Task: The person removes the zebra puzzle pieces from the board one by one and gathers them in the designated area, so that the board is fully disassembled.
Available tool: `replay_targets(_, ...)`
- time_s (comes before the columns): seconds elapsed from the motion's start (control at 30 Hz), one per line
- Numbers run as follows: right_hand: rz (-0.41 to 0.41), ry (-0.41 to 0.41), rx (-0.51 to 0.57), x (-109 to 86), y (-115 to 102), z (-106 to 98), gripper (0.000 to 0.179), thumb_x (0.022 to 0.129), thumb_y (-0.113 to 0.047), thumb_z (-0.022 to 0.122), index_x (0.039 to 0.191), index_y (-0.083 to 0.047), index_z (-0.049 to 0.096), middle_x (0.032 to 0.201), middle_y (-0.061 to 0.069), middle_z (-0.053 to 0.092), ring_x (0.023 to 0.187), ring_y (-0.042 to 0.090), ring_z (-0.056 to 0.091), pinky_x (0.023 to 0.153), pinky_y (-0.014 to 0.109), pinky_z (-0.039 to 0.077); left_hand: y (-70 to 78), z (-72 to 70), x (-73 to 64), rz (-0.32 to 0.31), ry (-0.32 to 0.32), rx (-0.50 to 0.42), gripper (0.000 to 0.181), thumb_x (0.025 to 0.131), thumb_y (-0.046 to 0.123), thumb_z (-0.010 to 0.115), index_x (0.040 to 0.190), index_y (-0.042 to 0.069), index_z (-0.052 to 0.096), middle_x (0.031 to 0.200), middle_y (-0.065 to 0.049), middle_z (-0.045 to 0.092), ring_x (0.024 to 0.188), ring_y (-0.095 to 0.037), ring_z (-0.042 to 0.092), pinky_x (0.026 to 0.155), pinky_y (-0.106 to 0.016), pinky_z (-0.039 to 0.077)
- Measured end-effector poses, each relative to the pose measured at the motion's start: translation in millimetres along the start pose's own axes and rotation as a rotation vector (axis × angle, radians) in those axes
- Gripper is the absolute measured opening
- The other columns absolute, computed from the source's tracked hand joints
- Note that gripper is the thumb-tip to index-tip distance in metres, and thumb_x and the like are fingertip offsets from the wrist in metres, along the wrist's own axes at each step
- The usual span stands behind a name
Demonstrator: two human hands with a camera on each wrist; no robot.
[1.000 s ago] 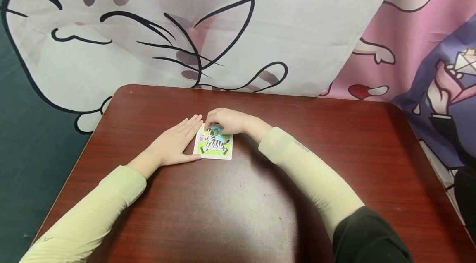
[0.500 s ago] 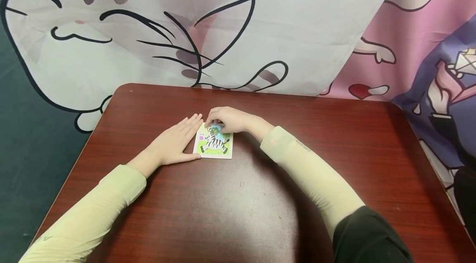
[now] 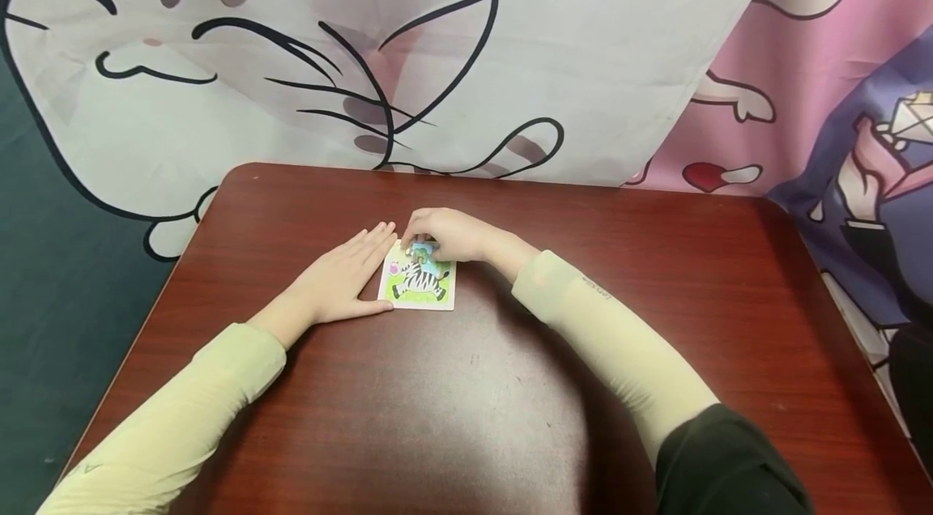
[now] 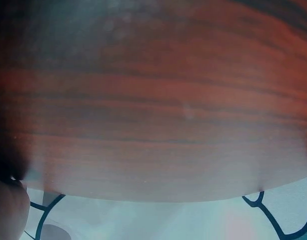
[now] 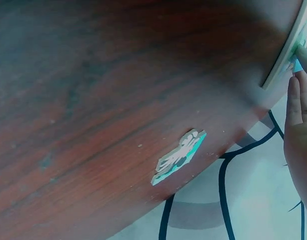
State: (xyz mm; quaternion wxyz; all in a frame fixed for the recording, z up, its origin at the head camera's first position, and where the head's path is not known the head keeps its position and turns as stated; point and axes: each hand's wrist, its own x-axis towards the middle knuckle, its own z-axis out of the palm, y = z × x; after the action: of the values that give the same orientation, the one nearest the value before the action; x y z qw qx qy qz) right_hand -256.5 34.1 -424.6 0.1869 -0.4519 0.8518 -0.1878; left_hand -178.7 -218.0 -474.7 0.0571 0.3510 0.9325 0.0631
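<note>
A small square zebra picture puzzle point(image 3: 446, 298) with a pale border lies on the brown table. My left hand point(image 3: 342, 280) rests flat along its left side, fingers straight, thumb at the lower left corner. Over the puzzle's upper part, my right hand point(image 3: 448, 233) has bent fingers and pinches a blue and green puzzle piece point(image 3: 424, 250). The piece's far side is hidden under the fingers. In the right wrist view, the thumb and fingers point(image 5: 297, 102) are at the right edge beside the puzzle's raised rim. The left wrist view shows only a bit of hand point(image 4: 8, 212).
A loose puzzle piece point(image 5: 178, 157) lies on the table near its far edge in the right wrist view; the head view does not show it. The table point(image 3: 466, 402) ends against a white cat-print cloth point(image 3: 598, 53), with a pink and purple print at right.
Both hands stay in place. The blue and green piece under the right fingers has shifted or turned slightly; the head view itself has moved a little.
</note>
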Motion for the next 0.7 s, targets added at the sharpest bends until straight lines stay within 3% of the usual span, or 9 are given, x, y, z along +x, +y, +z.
replay_targets(0.3, 0.021, 0.034, -0.042, -3.4, -0.2, 2.6, 0.034, 0.092, -0.002, 0.078, 0.125, -0.011, 0.077, 0.119, 0.004, 0.071, 0.106, 0.018, 0.066, 0.097, 0.030, 0.056, 0.8, -0.4, -1.2, 0.002, 0.005, -0.005, 0.110, 0.095, 0.067, 0.063, 0.169, 0.000, 0.018, 0.179, -0.016, 0.014, 0.167, -0.031, 0.016, 0.136, -0.048, 0.022)
replay_targets(0.7, 0.009, 0.129, 0.020, -9.4, 3.0, 2.2, 0.022, 0.098, -0.003, 0.073, 0.117, -0.013, 0.079, 0.110, 0.003, 0.074, 0.098, 0.016, 0.069, 0.091, 0.027, 0.059, 1.7, -2.6, -0.8, 0.001, -0.005, 0.003, 0.110, 0.095, 0.068, 0.062, 0.169, 0.000, 0.017, 0.179, -0.016, 0.013, 0.167, -0.030, 0.015, 0.137, -0.047, 0.020)
